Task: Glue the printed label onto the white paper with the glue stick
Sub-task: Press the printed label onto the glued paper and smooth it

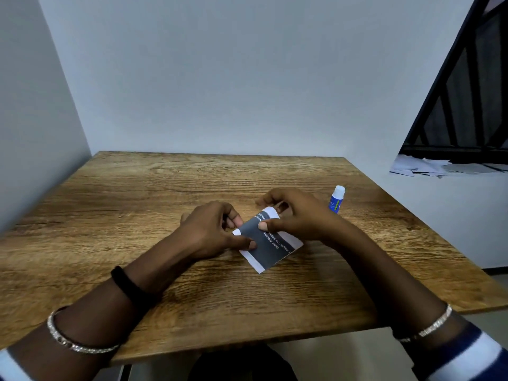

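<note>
Pressing down now, both hands are working on the dark label [264, 242] right in the middle of the wooden table [137, 204]. That label, grey with white lettering, lies tilted across the white paper [294, 244], and the paper shows as pale strips past the label's near left edge, its right edge and its far corner. Paper and label sit flat on the table.

Left hand [211, 229] is at the label's left edge, thumb tip pushing on the dark surface, fingers curled in close with one fingertip touching the label's upper left part. Nothing is pinched there; it is pressing, not gripping. Right hand [295, 213] covers the label's far right part, thumb flat on the printed face, the other fingers bent together over the far corner of the paper. Whether those fingers are clamping the corner or only resting on it, I cannot tell.

Glue stick [337, 199] stands upright to the right of the label, beyond the right hand, white cap on, apart from both hands.
</note>
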